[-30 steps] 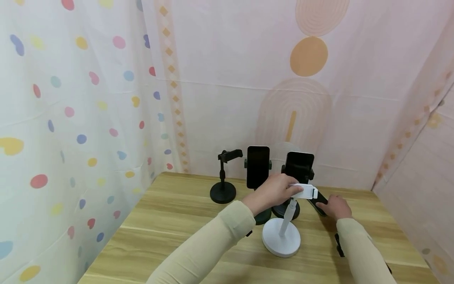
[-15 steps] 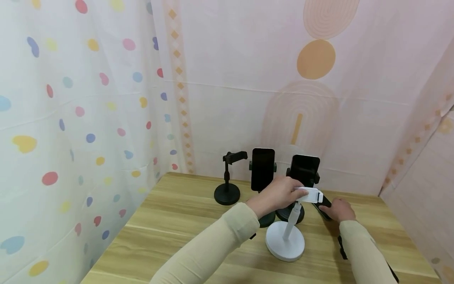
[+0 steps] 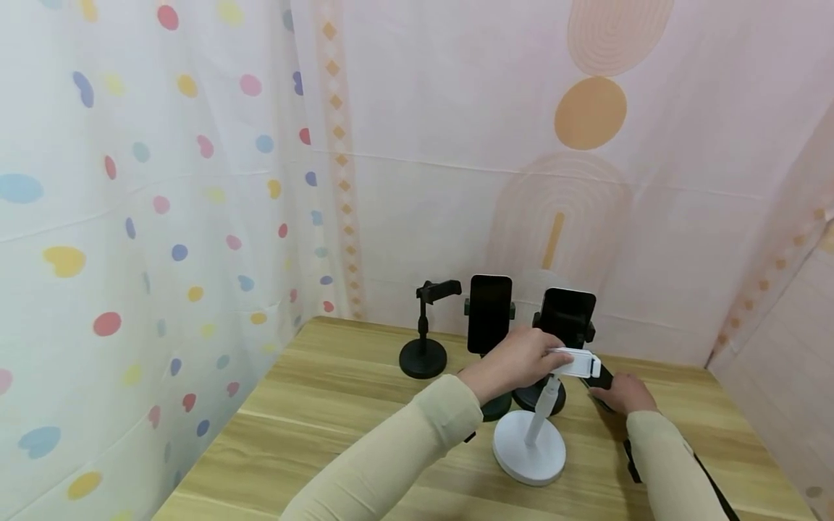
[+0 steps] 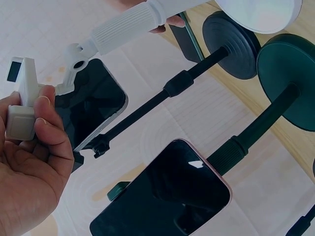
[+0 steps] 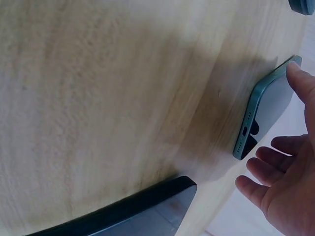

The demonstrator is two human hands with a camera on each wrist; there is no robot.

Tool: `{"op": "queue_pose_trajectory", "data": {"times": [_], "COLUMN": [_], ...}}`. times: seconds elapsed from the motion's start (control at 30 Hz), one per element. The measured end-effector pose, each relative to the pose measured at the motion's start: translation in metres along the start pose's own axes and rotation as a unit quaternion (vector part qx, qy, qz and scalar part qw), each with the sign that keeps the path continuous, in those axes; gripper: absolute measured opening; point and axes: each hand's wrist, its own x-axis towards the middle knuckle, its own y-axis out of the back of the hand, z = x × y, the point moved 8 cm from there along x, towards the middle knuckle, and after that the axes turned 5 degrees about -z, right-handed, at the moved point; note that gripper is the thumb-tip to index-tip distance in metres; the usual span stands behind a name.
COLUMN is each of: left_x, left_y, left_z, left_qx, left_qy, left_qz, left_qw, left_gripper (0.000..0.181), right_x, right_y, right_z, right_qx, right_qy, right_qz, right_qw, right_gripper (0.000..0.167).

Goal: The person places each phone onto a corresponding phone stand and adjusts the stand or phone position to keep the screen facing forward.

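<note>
My left hand grips the clamp of a white phone stand, thumb and fingers pinching its end. The stand's round base is on the table, and its clamp holds no phone. My right hand is at a green-edged phone lying on the table behind the white stand. Its thumb reaches the phone's edge in the right wrist view, while the other fingers are slightly bent and apart from it. Behind my left hand are a green stand and a black stand, each bearing a phone.
A black phone stand without a phone is at the back left of the wooden table. A dark flat device lies near my right forearm. Patterned curtains hang behind and beside the table.
The whole head view has shifted slightly, so everything appears a little farther right and lower. Both hands keep nearly the same places, the left on the white clamp and the right by the phone.
</note>
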Motion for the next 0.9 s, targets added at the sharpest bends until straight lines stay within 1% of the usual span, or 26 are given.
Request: {"op": "queue_pose_trajectory", "data": {"times": [0.3, 0.6, 0.73, 0.9], "left_x": [0.000, -0.001, -0.002, -0.002], "left_y": [-0.003, -0.003, -0.002, -0.001], "left_z": [0.000, 0.000, 0.001, 0.001], "left_qx": [0.001, 0.006, 0.009, 0.015], "left_qy": [0.006, 0.007, 0.006, 0.005], "left_qz": [0.000, 0.002, 0.002, 0.005], "left_qw": [1.0000, 1.0000, 0.9999, 0.9999], "left_gripper": [0.031, 0.030, 0.031, 0.030], "right_x": [0.000, 0.001, 0.001, 0.001], "right_y": [-0.005, -0.005, -0.006, -0.005], "right_z": [0.001, -0.007, -0.008, -0.010], "right_qx": [0.005, -0.002, -0.012, -0.018], "right_qy": [0.008, 0.019, 0.026, 0.024], "right_qz": [0.004, 0.018, 0.024, 0.030], "right_qw": [0.9999, 0.9997, 0.9993, 0.9991], "right_gripper": [0.064, 0.053, 0.051, 0.050]}}
